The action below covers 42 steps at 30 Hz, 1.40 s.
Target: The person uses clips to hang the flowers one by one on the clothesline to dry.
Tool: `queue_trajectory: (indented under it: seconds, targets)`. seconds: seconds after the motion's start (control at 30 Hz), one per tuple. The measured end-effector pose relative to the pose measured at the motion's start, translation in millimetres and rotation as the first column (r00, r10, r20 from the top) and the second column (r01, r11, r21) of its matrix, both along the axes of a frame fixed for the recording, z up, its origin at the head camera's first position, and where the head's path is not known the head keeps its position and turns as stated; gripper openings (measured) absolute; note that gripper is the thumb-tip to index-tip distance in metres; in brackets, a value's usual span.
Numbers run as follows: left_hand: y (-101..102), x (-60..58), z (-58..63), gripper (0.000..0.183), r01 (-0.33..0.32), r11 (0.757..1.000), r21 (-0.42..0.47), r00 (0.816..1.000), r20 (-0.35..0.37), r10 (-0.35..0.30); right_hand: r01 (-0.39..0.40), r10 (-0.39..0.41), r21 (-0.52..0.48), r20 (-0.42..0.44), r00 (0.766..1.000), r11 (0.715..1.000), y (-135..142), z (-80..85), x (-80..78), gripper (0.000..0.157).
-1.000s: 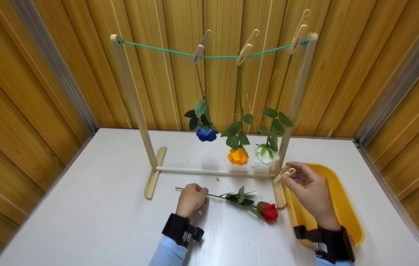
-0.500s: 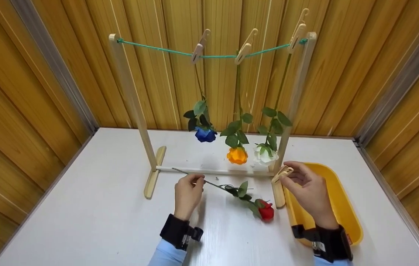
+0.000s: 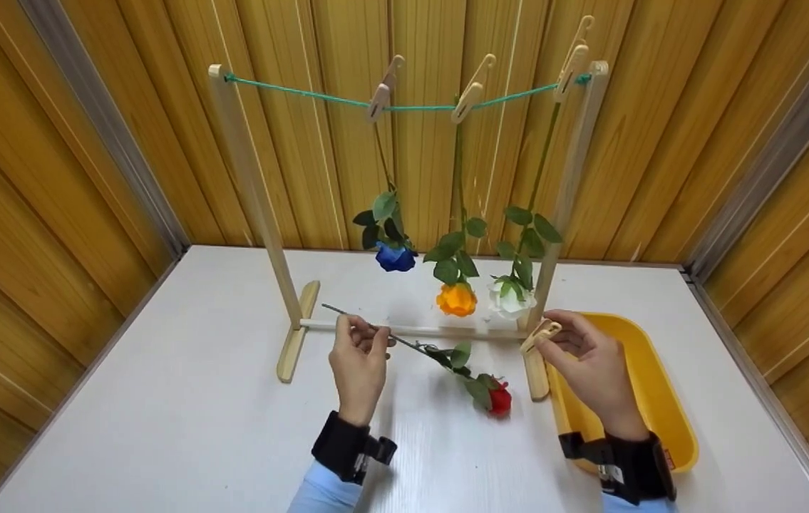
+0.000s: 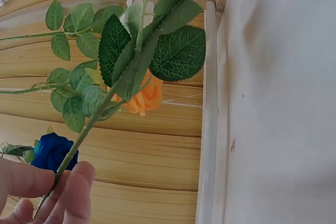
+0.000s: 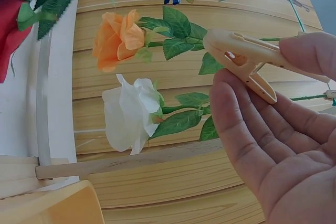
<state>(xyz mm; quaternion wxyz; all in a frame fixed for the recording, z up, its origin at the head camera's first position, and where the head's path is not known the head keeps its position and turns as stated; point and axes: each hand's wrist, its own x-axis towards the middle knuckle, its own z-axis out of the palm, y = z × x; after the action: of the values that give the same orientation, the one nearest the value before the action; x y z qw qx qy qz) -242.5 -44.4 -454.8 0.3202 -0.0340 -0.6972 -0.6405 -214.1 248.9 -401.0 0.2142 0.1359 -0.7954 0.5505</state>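
Note:
Between thumb and fingers my left hand (image 3: 360,370) pinches the stem of a red rose (image 3: 499,399). The stem slants, its cut end up at the left and the bloom low at the right, over the white table. My right hand (image 3: 595,374) holds a beige clothespin (image 5: 244,59) by thumb and fingers, beside the rack's right foot. A blue rose (image 3: 395,256), an orange rose (image 3: 456,299) and a white rose (image 3: 512,297) hang head down from the green cord (image 3: 326,95), each under a clothespin. In the left wrist view, leaves on the held stem overlap the hanging roses.
The wooden rack has a left post (image 3: 256,192), a right post (image 3: 575,185) and a low crossbar (image 3: 411,330). A yellow bin (image 3: 661,385) stands on the table at the right, partly behind my right hand. Wood-panelled walls (image 3: 347,178) enclose the table.
My left hand has risen from the table and moved slightly away from me, lifting the red rose's stem; the bloom has swung left. The right hand keeps its clothespin almost in place.

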Motion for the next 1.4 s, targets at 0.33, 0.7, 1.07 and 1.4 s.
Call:
queue_trajectory:
  seconds: [0.33,0.7,1.07,1.4]
  targets:
    - [-4,0.1,10.7,0.027,0.007,0.99,0.138,0.999,-0.034,-0.003,-0.005,0.005,-0.002,-0.014,1.0,1.0,-3,0.8,-1.0,0.033]
    - [-15,5.7,24.5,0.018,-0.026,0.988,0.154,0.991,-0.125,0.045,-0.03,0.029,-0.006,-0.041,0.999,1.0,-8,-0.8,-2.5,0.033]
    - [-32,1.2,44.9,0.014,-0.06,0.996,0.062,0.984,-0.165,0.07,-0.072,0.073,0.009,-0.019,0.997,0.997,-23,-2.3,-3.8,0.033]
    - [-44,-13.8,64.7,0.01,-0.101,0.985,-0.141,0.976,-0.208,0.07,-0.093,0.095,0.045,-0.048,0.994,0.995,-36,14.6,-8.1,0.035]
